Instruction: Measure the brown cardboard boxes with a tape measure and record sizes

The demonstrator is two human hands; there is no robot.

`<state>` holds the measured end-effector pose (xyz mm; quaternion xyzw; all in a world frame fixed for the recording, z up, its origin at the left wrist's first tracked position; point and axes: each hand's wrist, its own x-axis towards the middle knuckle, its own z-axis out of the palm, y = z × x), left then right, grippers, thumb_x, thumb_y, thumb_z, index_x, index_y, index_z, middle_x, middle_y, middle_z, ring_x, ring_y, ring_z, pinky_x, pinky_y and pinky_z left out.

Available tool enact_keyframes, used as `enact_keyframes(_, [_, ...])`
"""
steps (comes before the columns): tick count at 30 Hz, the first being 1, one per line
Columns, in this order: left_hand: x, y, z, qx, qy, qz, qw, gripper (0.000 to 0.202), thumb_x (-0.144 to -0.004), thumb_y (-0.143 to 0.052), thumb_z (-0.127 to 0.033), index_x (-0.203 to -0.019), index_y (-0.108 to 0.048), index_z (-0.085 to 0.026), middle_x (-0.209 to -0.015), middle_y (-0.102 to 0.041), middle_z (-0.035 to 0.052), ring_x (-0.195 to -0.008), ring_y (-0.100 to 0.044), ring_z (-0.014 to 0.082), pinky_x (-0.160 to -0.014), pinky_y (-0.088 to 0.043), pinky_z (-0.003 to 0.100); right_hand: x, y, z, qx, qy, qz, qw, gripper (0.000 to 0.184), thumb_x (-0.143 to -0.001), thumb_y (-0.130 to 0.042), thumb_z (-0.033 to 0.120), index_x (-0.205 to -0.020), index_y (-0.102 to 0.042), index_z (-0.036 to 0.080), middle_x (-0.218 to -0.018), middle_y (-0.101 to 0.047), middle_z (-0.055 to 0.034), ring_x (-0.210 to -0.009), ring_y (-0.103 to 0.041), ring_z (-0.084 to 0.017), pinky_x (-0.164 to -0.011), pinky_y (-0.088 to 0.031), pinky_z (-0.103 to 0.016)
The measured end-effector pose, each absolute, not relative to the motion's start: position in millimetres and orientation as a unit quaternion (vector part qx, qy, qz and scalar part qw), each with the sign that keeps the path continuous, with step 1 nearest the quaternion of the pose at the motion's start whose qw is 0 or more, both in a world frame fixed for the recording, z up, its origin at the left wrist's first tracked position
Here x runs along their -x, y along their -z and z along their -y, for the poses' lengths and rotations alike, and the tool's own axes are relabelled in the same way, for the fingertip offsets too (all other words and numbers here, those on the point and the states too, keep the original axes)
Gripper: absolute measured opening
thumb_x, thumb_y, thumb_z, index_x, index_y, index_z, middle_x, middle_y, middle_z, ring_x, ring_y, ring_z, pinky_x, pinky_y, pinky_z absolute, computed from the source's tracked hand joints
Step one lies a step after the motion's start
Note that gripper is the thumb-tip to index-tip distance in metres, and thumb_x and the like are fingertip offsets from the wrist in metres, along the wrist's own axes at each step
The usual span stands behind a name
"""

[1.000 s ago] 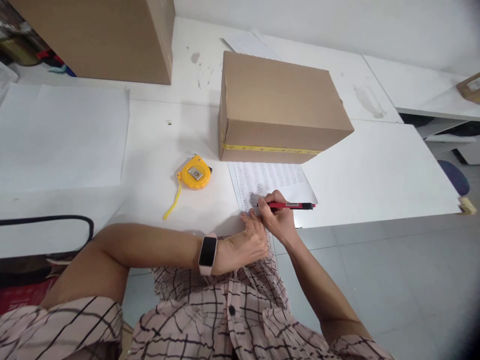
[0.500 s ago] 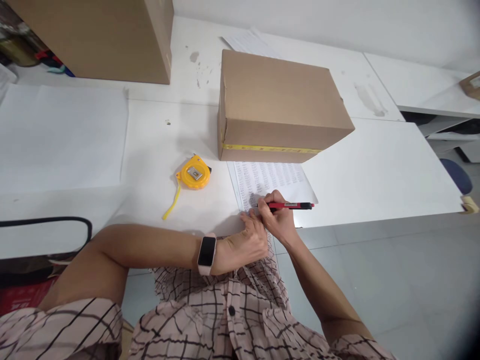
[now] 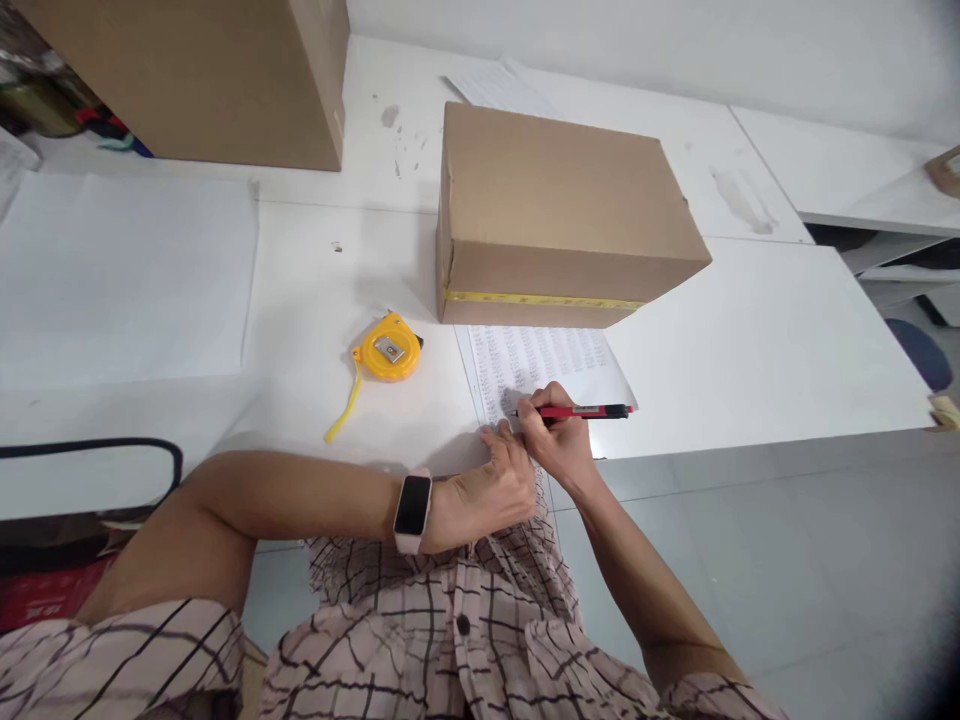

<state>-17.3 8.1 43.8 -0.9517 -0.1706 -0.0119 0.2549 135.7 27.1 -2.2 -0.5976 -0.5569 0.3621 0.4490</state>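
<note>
Pen at printed sheet, beside cardboard box

Nearest to the camera is the plaid shirt of the person, pale pink with dark lines. The left forearm goes across in front of it, and at its wrist there is a smartwatch with a pink band and a dark screen. The left hand is with fingers bent and close together; their tips rest at the near edge of the printed sheet. If something is inside this curled palm, I cannot tell.

The right hand is just beside it. Its thumb and fingers are closed around the pen, which is red and black and lies almost level, with its back end pointing to the right. The tip is at the left part of the sheet, near the printed columns; whether it touches the paper is too small to see.

Farther, to the left, a yellow tape measure lies on the white table, with its yellow wrist strap stretched toward the near edge. Behind the sheet stands the closed cardboard box, hiding the sheet's far part; yellow tape runs along its near side. At the far left is a bigger carton, and behind the box some papers lie near the wall.
</note>
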Motion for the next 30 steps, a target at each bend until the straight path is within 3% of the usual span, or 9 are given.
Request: enact_keyframes(30, [17.6,-45.3,-8.8,0.949,0.008,0.170,0.267,0.036,-0.092,-0.043,-0.011,-0.105,-0.075,-0.001,-0.101,-0.077,0.0233,-0.081,-0.074,0.0278,-0.075,-0.055,0.041,-135.6,0.8,-26.8,0.630,-0.357,0.519,0.455,0.024,-0.089,-0.059,0.025,-0.072,-0.043,0.024,-0.060,-0.044,0.0070,-0.054,-0.040,-0.010,-0.052,-0.035,-0.024])
